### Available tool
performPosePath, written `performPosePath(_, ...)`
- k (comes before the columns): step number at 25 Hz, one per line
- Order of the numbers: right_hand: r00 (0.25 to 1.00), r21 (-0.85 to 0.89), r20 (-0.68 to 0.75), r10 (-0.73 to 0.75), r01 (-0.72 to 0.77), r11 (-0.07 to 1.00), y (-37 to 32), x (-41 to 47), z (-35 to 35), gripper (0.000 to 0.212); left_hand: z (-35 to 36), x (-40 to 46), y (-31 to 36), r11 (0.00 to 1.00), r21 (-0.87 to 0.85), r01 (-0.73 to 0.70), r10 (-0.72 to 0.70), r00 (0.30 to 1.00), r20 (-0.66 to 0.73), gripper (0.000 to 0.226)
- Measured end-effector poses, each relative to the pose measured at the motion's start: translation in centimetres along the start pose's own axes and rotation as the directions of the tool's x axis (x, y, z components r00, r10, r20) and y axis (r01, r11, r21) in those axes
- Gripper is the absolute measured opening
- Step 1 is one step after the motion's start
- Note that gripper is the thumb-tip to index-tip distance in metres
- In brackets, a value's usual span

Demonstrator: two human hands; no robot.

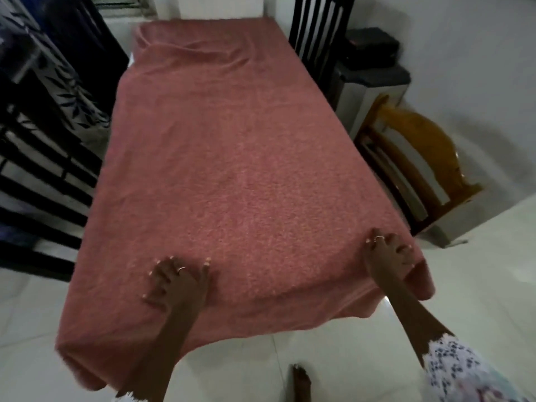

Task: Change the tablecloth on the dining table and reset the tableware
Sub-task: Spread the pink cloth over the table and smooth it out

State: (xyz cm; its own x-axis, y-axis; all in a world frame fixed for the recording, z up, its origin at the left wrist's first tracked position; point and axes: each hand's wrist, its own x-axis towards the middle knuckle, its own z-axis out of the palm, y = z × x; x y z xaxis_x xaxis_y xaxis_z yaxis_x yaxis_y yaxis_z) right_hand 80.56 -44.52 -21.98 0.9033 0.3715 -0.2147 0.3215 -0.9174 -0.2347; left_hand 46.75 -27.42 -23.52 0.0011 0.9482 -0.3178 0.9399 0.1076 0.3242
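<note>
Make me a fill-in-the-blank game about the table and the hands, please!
1. The tablecloth on the table is ____ in colour.
2. Both hands, the left hand and the right hand, rest ____ on the cloth.
3. The cloth has wrinkles at the ____ end of the table.

Missing words: pink; flat; far

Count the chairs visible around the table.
3: a black chair at the table's left, another black chair at the far right, a wooden chair at the right. Others may be hidden.
</note>
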Motion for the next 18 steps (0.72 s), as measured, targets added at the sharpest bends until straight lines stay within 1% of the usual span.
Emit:
performPosePath(1,1.0,0.028,-0.002,0.008,-0.008,1.0,1.0,1.7,-0.4,0.045,1.1,-0.3,2.1,0.991,0.071,-0.116,0.114,0.993,0.031,0.086)
performPosePath(3,0.998,0.128,0.004,0.055,-0.055,0.99,2.9,4.1,-1.0,0.047,3.2,-1.3,6.9,0.923,0.167,-0.347,0.331,0.937,0.117,0.081)
performPosePath(5,0.981,0.314,-0.031,0.194,-0.175,0.933,4.6,5.4,-1.7,0.05,5.1,-2.2,11.0,0.855,0.201,-0.478,0.447,0.876,0.18,0.084)
performPosePath(6,0.965,0.382,-0.055,0.257,-0.217,0.898,5.5,5.9,-2.2,0.046,5.8,-2.7,12.9,0.826,0.213,-0.522,0.483,0.85,0.21,0.09)
performPosePath(8,0.959,0.388,-0.125,0.254,-0.188,0.902,7.0,6.3,-3.1,0.032,7.0,-3.5,15.3,0.778,0.238,-0.582,0.534,0.811,0.239,0.101)
performPosePath(9,0.958,0.382,-0.159,0.237,-0.162,0.91,7.6,6.4,-3.6,0.026,7.5,-3.9,16.0,0.765,0.261,-0.588,0.545,0.808,0.223,0.103)
performPosePath(11,0.953,0.382,-0.186,0.237,-0.152,0.911,8.7,5.8,-3.8,0.023,8.3,-4.9,15.9,0.759,0.297,-0.58,0.545,0.815,0.197,0.097)
performPosePath(12,0.952,0.391,-0.15,0.266,-0.19,0.901,9.2,5.6,-3.6,0.023,8.7,-5.6,15.5,0.761,0.294,-0.579,0.543,0.815,0.202,0.089)
performPosePath(14,0.914,0.378,-0.104,0.393,-0.329,0.865,9.1,5.6,-2.3,0.031,9.0,-6.5,14.6,0.769,0.246,-0.59,0.545,0.806,0.232,0.078)
performPosePath(15,0.902,0.365,-0.169,0.398,-0.318,0.875,8.4,5.6,-2.1,0.041,9.1,-6.7,14.1,0.759,0.233,-0.608,0.563,0.793,0.235,0.076)
performPosePath(16,0.924,0.372,-0.271,0.27,-0.158,0.915,7.2,5.7,-2.6,0.052,9.0,-6.4,13.6,0.757,0.211,-0.619,0.58,0.784,0.222,0.076)
performPosePath(17,0.933,0.402,-0.358,0.014,0.14,0.905,5.6,6.2,-2.4,0.06,8.4,-5.9,13.4,0.766,0.176,-0.618,0.587,0.785,0.198,0.078)
performPosePath(18,0.923,0.424,-0.31,-0.228,0.348,0.836,3.1,6.0,-2.0,0.061,7.7,-5.1,12.8,0.787,0.157,-0.596,0.584,0.803,0.122,0.083)
